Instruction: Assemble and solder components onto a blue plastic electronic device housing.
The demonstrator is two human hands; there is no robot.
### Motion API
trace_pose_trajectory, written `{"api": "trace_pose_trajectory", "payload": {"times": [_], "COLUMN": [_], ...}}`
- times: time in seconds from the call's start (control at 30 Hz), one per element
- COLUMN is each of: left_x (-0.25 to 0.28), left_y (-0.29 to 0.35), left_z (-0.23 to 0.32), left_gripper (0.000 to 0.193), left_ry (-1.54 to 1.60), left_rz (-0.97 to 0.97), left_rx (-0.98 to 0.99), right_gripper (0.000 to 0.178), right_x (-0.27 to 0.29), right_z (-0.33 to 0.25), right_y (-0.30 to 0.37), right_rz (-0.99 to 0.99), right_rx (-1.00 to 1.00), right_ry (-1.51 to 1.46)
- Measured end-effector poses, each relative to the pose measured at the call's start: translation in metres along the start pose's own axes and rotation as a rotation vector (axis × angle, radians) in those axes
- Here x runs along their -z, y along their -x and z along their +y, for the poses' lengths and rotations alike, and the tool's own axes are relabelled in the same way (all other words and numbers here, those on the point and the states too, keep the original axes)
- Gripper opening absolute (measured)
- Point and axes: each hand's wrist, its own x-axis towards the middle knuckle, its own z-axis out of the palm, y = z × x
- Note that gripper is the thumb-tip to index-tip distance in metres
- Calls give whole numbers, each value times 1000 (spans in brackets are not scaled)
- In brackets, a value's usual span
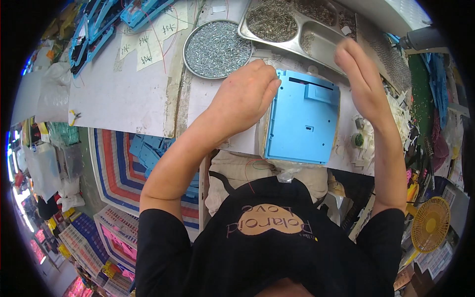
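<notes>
A light-blue plastic panel (302, 123) with a slot and a raised block near its far end lies on the bench in front of me. My left hand (247, 94) is curled closed at the panel's far left corner, the thumb against the edge; whatever its fingertips hold is hidden. Beyond that hand is a round metal dish (217, 48) full of small silvery pieces that look like screws. My right hand (362, 79) is raised right of the panel, beside a metal compartment tray (321, 47). Its fingertips are smeared by motion.
More blue plastic frames (94, 32) lie at the far left with thin red wires. Blue parts fill a striped bag (111, 163) below the bench. White scraps (371, 133) are heaped at the right, near a yellow fan (430, 224). Small pliers (74, 117) rest at the left edge.
</notes>
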Motion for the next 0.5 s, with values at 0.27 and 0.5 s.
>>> {"api": "trace_pose_trajectory", "payload": {"times": [0.27,0.5], "left_x": [5,5], "left_y": [-15,-17], "left_z": [15,18], "left_gripper": [16,19], "left_ry": [-406,-433], "left_rz": [-108,-132], "left_rx": [-129,-141], "right_gripper": [14,18], "right_x": [24,21], "right_z": [31,34], "right_y": [50,54], "right_rz": [-16,55], "right_rx": [-161,-210], "right_ry": [-106,-101]}}
